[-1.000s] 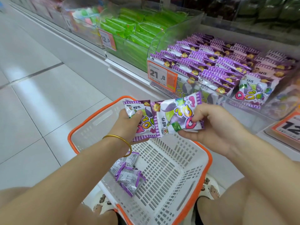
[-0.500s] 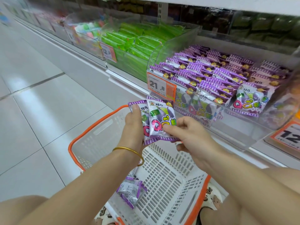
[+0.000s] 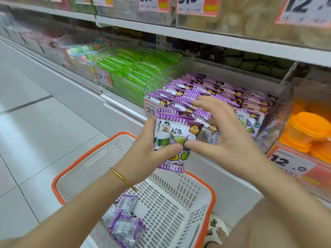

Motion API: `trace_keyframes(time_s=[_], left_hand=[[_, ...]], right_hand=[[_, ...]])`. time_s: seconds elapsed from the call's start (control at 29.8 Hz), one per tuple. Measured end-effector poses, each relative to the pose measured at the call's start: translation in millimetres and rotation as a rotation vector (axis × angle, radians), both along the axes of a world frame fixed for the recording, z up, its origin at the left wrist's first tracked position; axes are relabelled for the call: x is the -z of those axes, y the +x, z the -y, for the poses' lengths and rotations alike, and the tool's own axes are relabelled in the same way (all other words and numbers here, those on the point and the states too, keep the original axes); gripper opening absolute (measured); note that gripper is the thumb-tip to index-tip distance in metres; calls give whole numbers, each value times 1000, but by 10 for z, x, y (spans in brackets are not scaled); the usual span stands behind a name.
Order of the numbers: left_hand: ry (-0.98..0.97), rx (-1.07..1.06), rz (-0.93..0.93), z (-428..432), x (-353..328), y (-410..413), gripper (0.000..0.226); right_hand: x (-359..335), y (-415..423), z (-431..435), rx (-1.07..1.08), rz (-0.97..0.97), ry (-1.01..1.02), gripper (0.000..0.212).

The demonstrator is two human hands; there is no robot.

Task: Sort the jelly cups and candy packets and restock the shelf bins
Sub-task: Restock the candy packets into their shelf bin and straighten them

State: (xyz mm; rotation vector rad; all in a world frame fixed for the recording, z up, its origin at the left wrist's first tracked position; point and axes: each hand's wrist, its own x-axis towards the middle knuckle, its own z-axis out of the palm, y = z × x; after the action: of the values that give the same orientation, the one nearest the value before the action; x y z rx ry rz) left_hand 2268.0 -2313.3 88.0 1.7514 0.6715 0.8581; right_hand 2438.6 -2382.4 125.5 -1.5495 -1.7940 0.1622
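Observation:
My left hand point(image 3: 143, 158) grips a small stack of purple-and-white candy packets point(image 3: 172, 135) upright, just in front of the clear shelf bin point(image 3: 272, 86). That bin is packed with rows of the same purple packets point(image 3: 211, 90). My right hand point(image 3: 225, 138) is spread, its thumb touching the front of the held stack and its fingers stretched over the packets at the bin's front. Several more purple packets point(image 3: 125, 224) lie in the bottom of the white basket with an orange rim point(image 3: 202, 187) below my hands.
Left of the purple bin stands a bin of green packets point(image 3: 132, 68). Orange jelly cups point(image 3: 311, 129) fill the bin on the right. Price tags hang on the bin fronts, and an upper shelf point(image 3: 215, 40) overhangs. White floor tiles spread to the left.
Both hands have risen from over the basket to the front of the purple bin. My right hand let go of its packet, which now sits in the left hand's stack, and spread open.

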Motion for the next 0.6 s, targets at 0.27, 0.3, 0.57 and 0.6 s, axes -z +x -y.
trace_keyframes(time_s=[0.27, 0.3, 0.57, 0.6], left_hand=[[308, 155, -8, -31, -314, 472, 64], [357, 149, -20, -65, -343, 561, 65], [387, 200, 39, -222, -390, 1225, 57], [456, 135, 6, -249, -361, 1243, 62]], right_hand=[[-600, 473, 16, -121, 101, -386, 97], [-671, 530, 25, -96, 91, -415, 93], [-869, 906, 66, 219, 174, -308, 47], [-862, 981, 69, 283, 183, -299, 46]])
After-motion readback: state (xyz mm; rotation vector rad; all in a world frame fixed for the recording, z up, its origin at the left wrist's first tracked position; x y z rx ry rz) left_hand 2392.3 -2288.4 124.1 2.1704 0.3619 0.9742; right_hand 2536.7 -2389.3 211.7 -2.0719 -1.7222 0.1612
